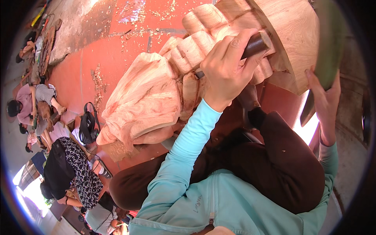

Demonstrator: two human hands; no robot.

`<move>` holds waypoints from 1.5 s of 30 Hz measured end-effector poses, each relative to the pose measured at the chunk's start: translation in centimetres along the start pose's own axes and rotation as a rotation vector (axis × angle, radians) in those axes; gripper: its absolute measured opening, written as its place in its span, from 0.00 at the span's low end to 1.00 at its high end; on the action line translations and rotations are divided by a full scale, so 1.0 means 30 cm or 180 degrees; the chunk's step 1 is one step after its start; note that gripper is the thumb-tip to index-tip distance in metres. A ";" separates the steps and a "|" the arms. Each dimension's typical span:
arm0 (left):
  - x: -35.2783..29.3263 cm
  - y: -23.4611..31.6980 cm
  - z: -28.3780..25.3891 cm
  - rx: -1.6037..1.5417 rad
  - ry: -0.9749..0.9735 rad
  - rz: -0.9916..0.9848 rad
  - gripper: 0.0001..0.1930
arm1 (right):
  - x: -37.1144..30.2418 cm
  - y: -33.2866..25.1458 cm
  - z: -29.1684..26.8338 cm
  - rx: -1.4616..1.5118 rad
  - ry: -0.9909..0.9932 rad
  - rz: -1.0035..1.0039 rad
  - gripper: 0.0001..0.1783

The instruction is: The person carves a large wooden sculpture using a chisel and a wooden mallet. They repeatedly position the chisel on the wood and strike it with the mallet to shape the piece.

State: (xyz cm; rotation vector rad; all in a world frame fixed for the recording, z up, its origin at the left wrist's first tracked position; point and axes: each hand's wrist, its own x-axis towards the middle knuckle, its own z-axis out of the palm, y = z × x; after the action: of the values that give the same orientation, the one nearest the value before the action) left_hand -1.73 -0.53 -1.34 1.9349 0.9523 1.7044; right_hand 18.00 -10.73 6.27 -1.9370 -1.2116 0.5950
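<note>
Wood shavings (pixel 171 5) strew red floor tiles (pixel 117 58) at eleven o'clock; lettering (pixel 197 203) marks the teal jacket (pixel 243 196) at six. Left hand (pixel 228 70) grips dark cylindrical handle (pixel 255 45); right hand (pixel 328 98), blurred green bar (pixel 329 47).

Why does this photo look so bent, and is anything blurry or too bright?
In the head view, fisheye distortion curves the scene inside a dark rim; the green tool in the right hand looks blurred; white glare washes out the lower-left edge.

Turquoise jacket (pixel 243 199), long wrinkled sleeves (pixel 188 143), front zip (pixel 212 203), small dark lettering (pixel 197 203) beside it; dark brown trousers (pixel 290 164).
</note>
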 end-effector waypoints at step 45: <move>0.001 0.105 -0.049 0.0859 -0.0539 0.0816 0.19 | 0.020 -0.023 0.056 -0.0483 -0.0313 -0.0969 0.29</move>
State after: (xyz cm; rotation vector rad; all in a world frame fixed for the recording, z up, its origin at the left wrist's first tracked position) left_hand -2.43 -2.91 1.11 2.4264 0.9439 1.5738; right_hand 16.68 -9.41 5.82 -1.8113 -1.6174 0.4528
